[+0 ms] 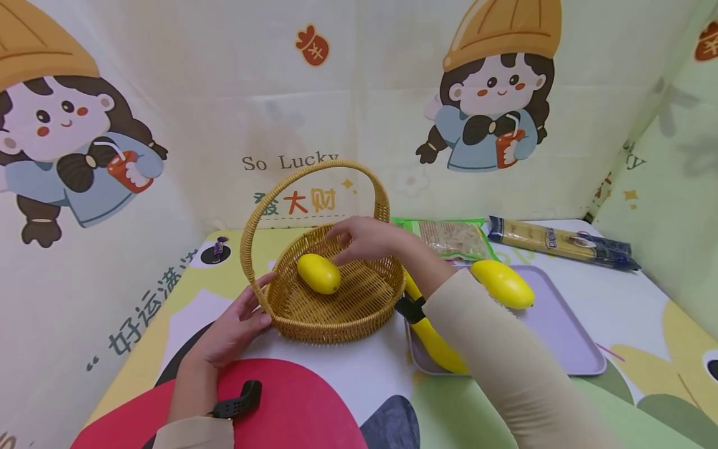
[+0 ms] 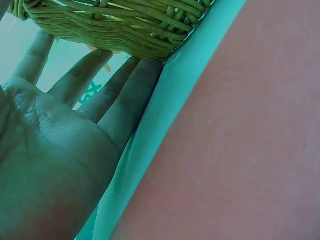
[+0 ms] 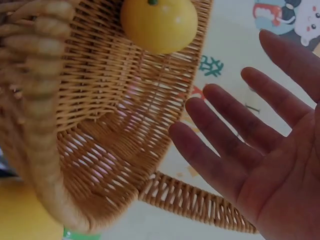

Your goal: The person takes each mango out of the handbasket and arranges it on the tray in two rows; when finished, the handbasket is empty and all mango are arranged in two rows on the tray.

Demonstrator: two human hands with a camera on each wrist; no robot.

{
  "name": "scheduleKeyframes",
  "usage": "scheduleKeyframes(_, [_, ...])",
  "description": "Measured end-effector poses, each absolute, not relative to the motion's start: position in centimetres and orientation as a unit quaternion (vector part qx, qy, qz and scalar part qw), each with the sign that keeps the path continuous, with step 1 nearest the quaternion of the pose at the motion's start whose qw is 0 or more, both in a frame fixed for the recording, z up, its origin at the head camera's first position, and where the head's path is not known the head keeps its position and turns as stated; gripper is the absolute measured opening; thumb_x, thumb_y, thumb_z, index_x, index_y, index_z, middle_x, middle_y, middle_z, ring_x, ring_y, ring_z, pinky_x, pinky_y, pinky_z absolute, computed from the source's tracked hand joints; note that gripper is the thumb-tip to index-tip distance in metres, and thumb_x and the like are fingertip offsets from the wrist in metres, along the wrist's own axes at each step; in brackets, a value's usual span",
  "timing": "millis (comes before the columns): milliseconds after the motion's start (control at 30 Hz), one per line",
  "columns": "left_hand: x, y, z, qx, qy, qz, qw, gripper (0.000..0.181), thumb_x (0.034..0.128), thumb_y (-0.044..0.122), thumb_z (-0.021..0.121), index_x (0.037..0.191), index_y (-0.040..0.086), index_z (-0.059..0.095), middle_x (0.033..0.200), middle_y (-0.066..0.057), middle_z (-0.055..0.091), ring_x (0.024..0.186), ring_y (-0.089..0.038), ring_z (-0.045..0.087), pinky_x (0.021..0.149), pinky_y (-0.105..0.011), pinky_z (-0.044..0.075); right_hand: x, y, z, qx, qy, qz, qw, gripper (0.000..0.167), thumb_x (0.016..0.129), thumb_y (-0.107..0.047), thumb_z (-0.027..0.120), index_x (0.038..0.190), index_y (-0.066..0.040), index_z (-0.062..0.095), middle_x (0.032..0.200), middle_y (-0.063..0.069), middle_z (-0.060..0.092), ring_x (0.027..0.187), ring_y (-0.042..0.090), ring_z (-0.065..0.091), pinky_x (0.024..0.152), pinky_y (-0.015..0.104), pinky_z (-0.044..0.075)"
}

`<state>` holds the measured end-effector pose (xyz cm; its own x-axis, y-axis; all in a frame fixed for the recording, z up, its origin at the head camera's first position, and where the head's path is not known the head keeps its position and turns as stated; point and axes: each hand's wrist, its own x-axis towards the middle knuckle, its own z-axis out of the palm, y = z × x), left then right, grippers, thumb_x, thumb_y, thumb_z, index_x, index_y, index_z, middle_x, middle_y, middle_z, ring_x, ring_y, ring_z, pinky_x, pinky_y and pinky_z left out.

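A wicker basket point(image 1: 336, 324) with a tall arched handle stands on the table, and a yellow oval fruit point(image 1: 318, 274) lies inside at its left. My left hand point(image 1: 238, 330) touches the basket's left side near the foot of the handle; in the left wrist view its fingers point(image 2: 132, 97) reach up against the woven wall. Over the basket's back right part is my right hand point(image 1: 367, 238), held apart from the fruit. The right wrist view shows the right hand's fingers point(image 3: 230, 120) spread and extended with nothing in them.
Right of the basket lies a lilac tray point(image 1: 561, 337) with a yellow oval fruit point(image 1: 503, 284) and a long yellow item point(image 1: 440, 349), partly behind the right arm. Behind are a green-edged packet point(image 1: 451, 237) and a pasta pack point(image 1: 561, 242). A small purple-wrapped candy point(image 1: 219, 248) lies at back left.
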<state>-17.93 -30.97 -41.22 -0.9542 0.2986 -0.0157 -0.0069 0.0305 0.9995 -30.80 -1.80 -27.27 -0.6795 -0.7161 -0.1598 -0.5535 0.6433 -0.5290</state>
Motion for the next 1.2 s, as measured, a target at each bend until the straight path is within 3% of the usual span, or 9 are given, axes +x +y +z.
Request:
scheduleKeyframes(400, [-17.8, -31.0, -41.2, 0.091, 0.712, 0.687, 0.111, 0.074, 0.1024, 0.019, 0.062, 0.164, 0.032, 0.023, 0.172, -0.012, 0.013, 0.142, -0.011, 0.039, 0.105, -0.021, 0.047, -31.4, -4.1, -27.7, -0.361, 0.891, -0.198, 0.193, 0.053, 0.094, -0.027, 0.075, 0.144, -0.02, 0.06, 0.13, 0.009, 0.067, 0.117, 0.022, 0.061, 0.099, 0.039, 0.051])
scheduleKeyframes(667, [-17.8, -31.0, -41.2, 0.096, 0.71, 0.689, 0.111, 0.074, 0.1026, 0.017, 0.062, 0.164, 0.029, 0.022, 0.171, -0.015, 0.013, 0.14, -0.006, 0.042, 0.105, -0.02, 0.047, -31.6, -5.1, -28.4, -0.347, 0.895, -0.179, 0.215, 0.061, 0.094, -0.028, 0.075, 0.15, -0.02, 0.054, 0.153, 0.005, 0.053, 0.134, 0.025, 0.053, 0.112, 0.045, 0.044])
scheduleKeyframes(900, [-17.9, -31.0, -41.3, 0.095, 0.714, 0.686, 0.108, 0.074, 0.1022, 0.019, 0.062, 0.164, 0.029, 0.023, 0.171, -0.014, 0.014, 0.142, -0.012, 0.039, 0.105, -0.021, 0.047, -31.7, -5.8, -28.8, -0.324, 0.894, -0.184, 0.251, 0.058, 0.094, -0.026, 0.075, 0.149, -0.023, 0.055, 0.158, 0.002, 0.047, 0.115, 0.028, 0.058, 0.095, 0.05, 0.056])
scheduleKeyframes(1200, [-17.8, -30.7, -41.2, 0.089, 0.712, 0.688, 0.113, 0.074, 0.102, 0.02, 0.062, 0.164, 0.031, 0.023, 0.171, -0.012, 0.016, 0.147, -0.02, 0.033, 0.105, -0.02, 0.047, -32.0, -6.6, -29.2, -0.31, 0.894, -0.172, 0.274, 0.055, 0.093, -0.023, 0.076, 0.145, -0.029, 0.06, 0.16, -0.002, 0.046, 0.127, 0.026, 0.054, 0.095, 0.054, 0.057])
